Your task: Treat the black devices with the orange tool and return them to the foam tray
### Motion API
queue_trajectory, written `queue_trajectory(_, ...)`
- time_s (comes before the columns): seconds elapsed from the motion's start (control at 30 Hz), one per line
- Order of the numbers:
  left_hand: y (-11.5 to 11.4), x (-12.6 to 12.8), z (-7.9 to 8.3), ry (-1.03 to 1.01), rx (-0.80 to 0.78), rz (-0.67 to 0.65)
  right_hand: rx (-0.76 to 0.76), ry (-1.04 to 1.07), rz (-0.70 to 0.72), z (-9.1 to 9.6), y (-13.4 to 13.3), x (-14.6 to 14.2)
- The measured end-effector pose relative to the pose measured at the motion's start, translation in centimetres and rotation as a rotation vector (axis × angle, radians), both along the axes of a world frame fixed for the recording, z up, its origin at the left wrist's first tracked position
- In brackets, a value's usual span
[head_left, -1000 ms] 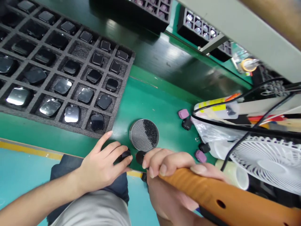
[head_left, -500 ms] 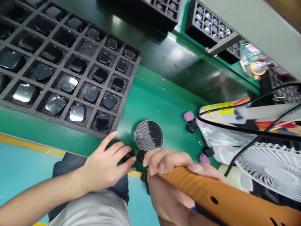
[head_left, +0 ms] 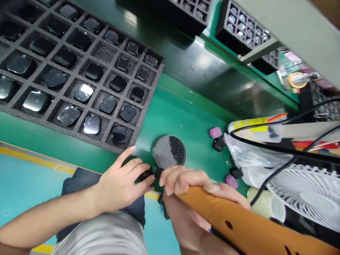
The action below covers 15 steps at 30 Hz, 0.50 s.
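My left hand [head_left: 120, 184] pinches a small black part [head_left: 146, 174] at the near edge of the green bench, its index finger stretched toward the foam tray. My right hand [head_left: 186, 187] is wrapped round an orange power screwdriver [head_left: 247, 226], whose black tip [head_left: 158, 173] sits right beside the black part. Just behind both lies a round metal dish [head_left: 169, 151] holding tiny dark screws.
A dark foam tray [head_left: 79, 74] of several smartwatch bodies fills the left. Pink and black small parts [head_left: 215, 132] lie right of the dish. A white fan [head_left: 305, 191], plastic bags, cables and tape rolls crowd the right. More trays stand at the back.
Both hands stay together at the bench edge, the part and the tool tip a little closer together. The view has shifted slightly, so everything sits a bit further right in the picture.
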<state>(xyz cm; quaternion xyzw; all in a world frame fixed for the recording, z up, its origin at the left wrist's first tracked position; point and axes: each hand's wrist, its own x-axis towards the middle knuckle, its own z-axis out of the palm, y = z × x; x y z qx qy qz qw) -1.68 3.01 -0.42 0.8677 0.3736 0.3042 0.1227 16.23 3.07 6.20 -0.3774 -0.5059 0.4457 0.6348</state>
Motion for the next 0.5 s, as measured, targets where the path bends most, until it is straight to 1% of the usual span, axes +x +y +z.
queue_trajectory(0.2,0.2,-0.3,0.4,0.023,0.002,-0.010,-0.038,0.041,0.004,0.0,0.6,-0.1)
queue_trajectory(0.27,0.4,-0.3,0.5,0.039,-0.023,-0.017,-0.005,0.081,0.008,-0.1,0.8,0.4)
queue_trajectory(0.33,0.5,-0.3,0.4,0.030,-0.043,-0.022,0.045,0.107,-0.017,-0.2,0.7,1.1)
queue_trajectory(0.43,0.3,-0.2,0.4,-0.045,-0.050,-0.017,0.063,0.095,-0.084,-0.6,-0.1,2.3)
queue_trajectory(0.5,0.1,-0.4,1.0,-0.151,-0.075,-0.010,0.083,0.076,-0.111,-1.2,-0.8,2.9)
